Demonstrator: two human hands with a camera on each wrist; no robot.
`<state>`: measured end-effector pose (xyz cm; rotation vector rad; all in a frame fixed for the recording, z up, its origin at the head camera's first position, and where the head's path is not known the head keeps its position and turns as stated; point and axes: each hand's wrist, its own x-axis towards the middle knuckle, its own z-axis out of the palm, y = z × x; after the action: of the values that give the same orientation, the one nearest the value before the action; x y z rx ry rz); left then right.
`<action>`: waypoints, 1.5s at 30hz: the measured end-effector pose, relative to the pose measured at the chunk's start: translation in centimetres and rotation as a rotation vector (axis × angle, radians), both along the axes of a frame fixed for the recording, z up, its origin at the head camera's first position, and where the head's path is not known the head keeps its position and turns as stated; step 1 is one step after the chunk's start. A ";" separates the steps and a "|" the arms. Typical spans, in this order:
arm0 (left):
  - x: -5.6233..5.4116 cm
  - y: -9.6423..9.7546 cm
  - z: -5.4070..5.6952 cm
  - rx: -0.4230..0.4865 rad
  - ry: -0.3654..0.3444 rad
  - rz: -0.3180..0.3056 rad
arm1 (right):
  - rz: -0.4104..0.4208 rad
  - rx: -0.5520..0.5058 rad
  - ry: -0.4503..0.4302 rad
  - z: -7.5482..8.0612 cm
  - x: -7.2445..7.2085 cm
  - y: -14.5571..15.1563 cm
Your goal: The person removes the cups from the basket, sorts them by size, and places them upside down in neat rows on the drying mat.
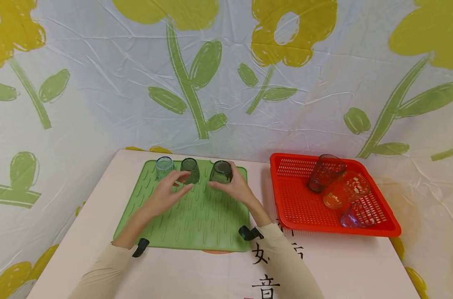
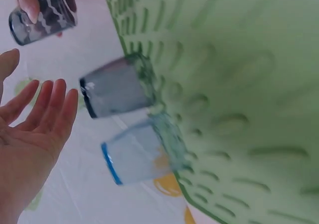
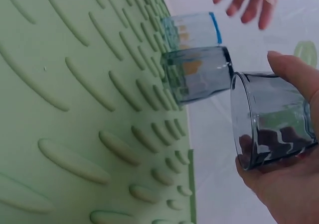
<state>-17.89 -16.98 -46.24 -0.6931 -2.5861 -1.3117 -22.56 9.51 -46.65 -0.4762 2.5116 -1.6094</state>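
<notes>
My right hand [image 1: 235,187] grips a dark grey drinking glass [image 3: 276,119] between thumb and fingers. Its open rim faces down toward the green ridged mat [image 3: 75,149], with a gap showing below the rim in the right wrist view. My left hand [image 2: 37,129] is empty, fingers loosely extended, apart from the second grey glass [image 2: 119,87]. That glass stands on the mat near its back edge, just left of the held one. Beside it stands a clear bluish glass [image 2: 142,149] with a blue edge at its top.
To the right of the mat sits a red perforated basket [image 1: 291,207]. Inside lie a dark glass [image 1: 325,172], an orange-tinted glass [image 1: 346,191] and a purplish glass [image 1: 357,215], all tilted or on their sides. A flower-printed cloth [image 1: 226,83] hangs behind the table.
</notes>
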 end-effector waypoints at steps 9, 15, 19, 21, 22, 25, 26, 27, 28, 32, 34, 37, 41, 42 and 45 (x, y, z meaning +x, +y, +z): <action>0.2 -2.9 -1.6 -0.064 0.029 0.034 | -0.033 -0.016 0.003 -1.0 -1.6 -0.6; 0.3 -5.0 -2.6 -0.095 0.084 0.044 | -0.026 -0.034 0.003 -1.6 -2.5 -1.1; 0.4 -6.5 -2.9 -0.137 0.071 0.068 | -0.029 -0.029 -0.021 -1.9 -2.9 -1.6; 0.5 -7.3 -3.1 -0.157 0.075 0.086 | -0.028 -0.025 -0.038 -2.0 -3.1 -1.9; 0.5 -7.6 -3.2 -0.165 0.072 0.094 | -0.026 -0.026 -0.045 -2.1 -3.2 -2.0; 0.5 -8.5 -3.6 -0.187 0.059 0.108 | -0.027 -0.025 -0.058 -2.2 -3.5 -2.3; 0.5 -8.8 -3.7 -0.190 0.053 0.108 | -0.028 -0.027 -0.065 -2.3 -3.6 -2.4; 0.5 -9.1 -3.8 -0.193 0.045 0.109 | -0.028 -0.030 -0.068 -2.4 -3.7 -2.5; 0.5 -9.3 -3.9 -0.199 0.038 0.111 | -0.030 -0.032 -0.074 -2.5 -3.8 -2.6; 0.4 -10.5 -4.6 -0.232 0.017 0.124 | -0.034 -0.038 -0.094 -3.0 -4.2 -2.9; 0.5 -11.1 -4.9 -0.251 0.003 0.140 | -0.033 -0.027 -0.101 -3.3 -4.4 -3.0; 0.5 -12.0 -5.4 -0.272 -0.010 0.165 | -0.027 0.005 -0.105 -3.6 -4.6 -3.2; 0.6 -12.9 -5.7 -0.284 -0.030 0.176 | -0.028 0.022 -0.124 -4.0 -4.8 -3.3; 0.7 -13.0 -5.8 -0.285 -0.034 0.174 | -0.031 0.022 -0.129 -4.1 -4.8 -3.3; 0.7 -13.4 -6.0 -0.301 -0.009 0.177 | -0.038 0.030 -0.134 -4.2 -4.8 -3.4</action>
<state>-17.23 -30.40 -52.27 -0.4853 -2.8073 -0.8864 -27.38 6.11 -50.86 -0.3079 2.4555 -1.5586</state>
